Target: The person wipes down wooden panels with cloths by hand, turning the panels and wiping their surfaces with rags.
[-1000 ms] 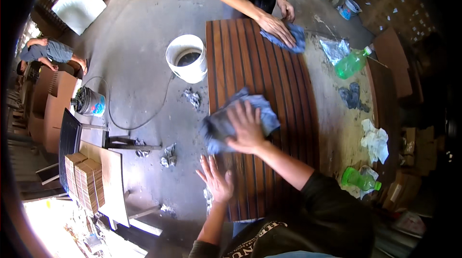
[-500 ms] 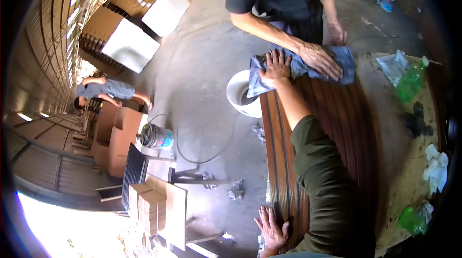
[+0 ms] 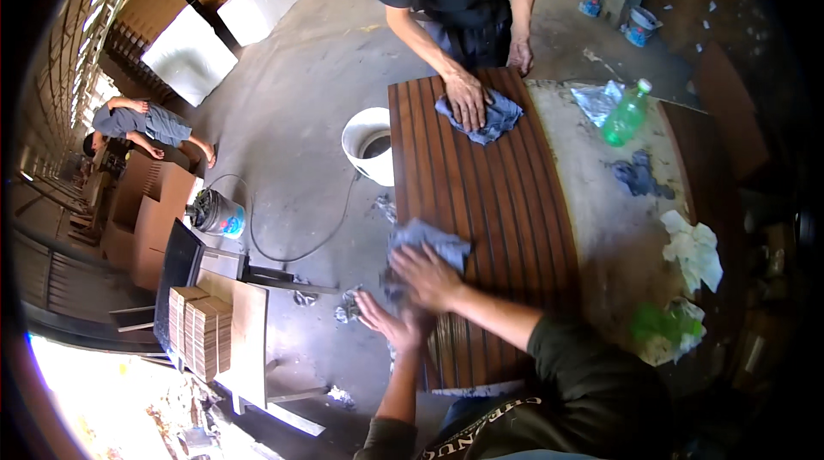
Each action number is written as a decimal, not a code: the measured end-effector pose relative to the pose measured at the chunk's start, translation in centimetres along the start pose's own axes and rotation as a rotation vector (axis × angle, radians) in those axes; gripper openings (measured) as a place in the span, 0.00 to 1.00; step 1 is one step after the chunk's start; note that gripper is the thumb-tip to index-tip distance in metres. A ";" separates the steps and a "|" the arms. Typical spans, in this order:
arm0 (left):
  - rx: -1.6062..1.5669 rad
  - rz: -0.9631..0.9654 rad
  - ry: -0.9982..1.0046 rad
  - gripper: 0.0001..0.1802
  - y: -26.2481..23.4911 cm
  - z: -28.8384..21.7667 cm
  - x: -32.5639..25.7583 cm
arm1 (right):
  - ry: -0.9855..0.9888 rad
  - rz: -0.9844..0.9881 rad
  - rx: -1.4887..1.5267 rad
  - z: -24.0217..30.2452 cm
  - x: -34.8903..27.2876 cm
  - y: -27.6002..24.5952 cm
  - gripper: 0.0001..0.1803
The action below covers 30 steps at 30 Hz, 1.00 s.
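A brown slatted wooden panel with dark grooves lies on the worktable. My right hand holds a grey-blue cloth under its palm and fingers, at the panel's left edge. Motion blurs both somewhat. Close beside the right wrist, my left hand is open and raised, its fingers apart and nothing in them. Across the panel, a co-worker's hand presses another bluish cloth on the slats. The co-worker's other hand hangs by the far edge.
On the worktable, right of the panel, are a green bottle, a dark rag and white crumpled cloth. A white bucket stands at the panel's left. Left, stacked cardboard and another person.
My right hand has come back from the panel's far end to its left edge with a cloth. My left hand has lifted off the near corner. The co-worker's cloth now lies apart from mine.
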<state>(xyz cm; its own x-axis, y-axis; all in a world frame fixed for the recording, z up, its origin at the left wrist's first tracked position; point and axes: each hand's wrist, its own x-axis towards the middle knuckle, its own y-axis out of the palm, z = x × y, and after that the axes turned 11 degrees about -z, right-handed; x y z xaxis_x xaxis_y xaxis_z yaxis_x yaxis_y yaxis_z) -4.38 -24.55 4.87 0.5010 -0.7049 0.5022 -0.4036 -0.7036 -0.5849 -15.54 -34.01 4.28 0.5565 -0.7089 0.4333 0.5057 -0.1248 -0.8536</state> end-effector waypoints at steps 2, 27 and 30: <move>0.002 -0.197 -0.190 0.45 -0.8 0.4 -0.2 | 0.075 0.170 0.008 5.2 -5.1 -2.1 0.37; 0.186 0.035 -0.523 0.27 -33.6 11.6 -23.7 | 0.500 -0.003 -0.469 2.5 -7.6 -4.1 0.36; 0.201 0.058 -0.551 0.27 -33.9 11.9 -24.6 | 0.310 0.272 -0.546 8.7 -8.9 -3.0 0.40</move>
<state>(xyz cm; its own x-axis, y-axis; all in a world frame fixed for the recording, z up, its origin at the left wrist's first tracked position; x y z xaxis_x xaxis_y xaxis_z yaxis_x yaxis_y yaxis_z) 6.15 17.70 4.78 0.8284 -0.5526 0.0920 -0.3160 -0.5965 -0.7378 -16.24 -21.31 5.52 0.3612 -0.9205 0.1492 -0.0758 -0.1884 -0.9792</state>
